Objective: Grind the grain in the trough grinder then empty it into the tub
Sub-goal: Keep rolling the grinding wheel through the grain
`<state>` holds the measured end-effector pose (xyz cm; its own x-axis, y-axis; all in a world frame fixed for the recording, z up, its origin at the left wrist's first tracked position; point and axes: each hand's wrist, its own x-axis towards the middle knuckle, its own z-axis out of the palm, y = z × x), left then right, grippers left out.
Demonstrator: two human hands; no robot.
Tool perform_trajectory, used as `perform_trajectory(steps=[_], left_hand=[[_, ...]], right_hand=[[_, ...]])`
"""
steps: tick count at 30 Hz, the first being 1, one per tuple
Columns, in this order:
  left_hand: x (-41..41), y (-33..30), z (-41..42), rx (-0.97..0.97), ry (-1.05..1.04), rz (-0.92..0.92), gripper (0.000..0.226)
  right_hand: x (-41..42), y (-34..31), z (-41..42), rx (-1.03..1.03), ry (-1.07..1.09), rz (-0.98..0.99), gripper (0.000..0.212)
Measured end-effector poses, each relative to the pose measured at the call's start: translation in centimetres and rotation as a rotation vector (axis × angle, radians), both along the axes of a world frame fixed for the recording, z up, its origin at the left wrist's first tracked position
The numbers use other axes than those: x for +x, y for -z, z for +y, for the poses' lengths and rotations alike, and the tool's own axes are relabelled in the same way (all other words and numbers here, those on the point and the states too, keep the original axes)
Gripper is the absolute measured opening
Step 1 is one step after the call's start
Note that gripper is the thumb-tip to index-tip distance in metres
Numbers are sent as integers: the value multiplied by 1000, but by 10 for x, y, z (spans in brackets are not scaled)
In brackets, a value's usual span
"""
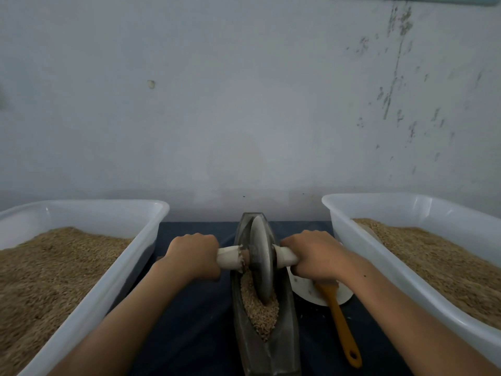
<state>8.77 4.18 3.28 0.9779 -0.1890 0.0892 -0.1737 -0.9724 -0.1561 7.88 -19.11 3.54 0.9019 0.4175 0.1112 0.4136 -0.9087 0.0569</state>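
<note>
Your left hand (193, 256) and right hand (314, 256) each grip a wrapped axle handle (230, 257), wheel (261, 261) upright in the grain-filled trough (290, 316) between two tubs (151, 226).

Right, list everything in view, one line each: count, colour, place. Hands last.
trough grinder: one, dark grey, centre of the table, lengthwise.
grinding wheel: one, grey, upright in the trough.
axle handles: two, whitish, either side of the wheel.
grain: tan, in the trough by the wheel.
tubs: two, white, left and right, both holding tan grain.
plate: one, white, right of the trough.
spatula: one, orange, lying on the plate.
tablecloth: dark blue.
wall: pale grey, behind.
left hand: grips left handle.
right hand: grips right handle.
</note>
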Motion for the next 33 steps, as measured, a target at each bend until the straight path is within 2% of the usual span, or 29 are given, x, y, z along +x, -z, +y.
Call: perform_trajectory(steps=[4,10,13,17,22,25,29,33], left_hand=[[2,1,0,-9,0,-23,37],[2,9,-3,-68,18,-246,20],[2,13,-3,-94,20,-315,18],[3,11,-1,-65,24,-243,24],[3,4,2,-20,11,-38,35],[2,1,2,3,14,14,39],[3,2,0,-7,19,-58,33],[1,7,-1,-37,42,-221,24]], right_hand=[[2,2,-1,18,0,-11,21],[3,20,5,99,60,-268,12],[5,24,9,113,87,-324,11],[3,19,8,82,80,-296,12],[-2,4,6,-3,45,-113,16],[-2,-2,3,-21,29,-8,21],[0,1,1,0,24,-22,18],[6,16,2,63,44,-204,18]])
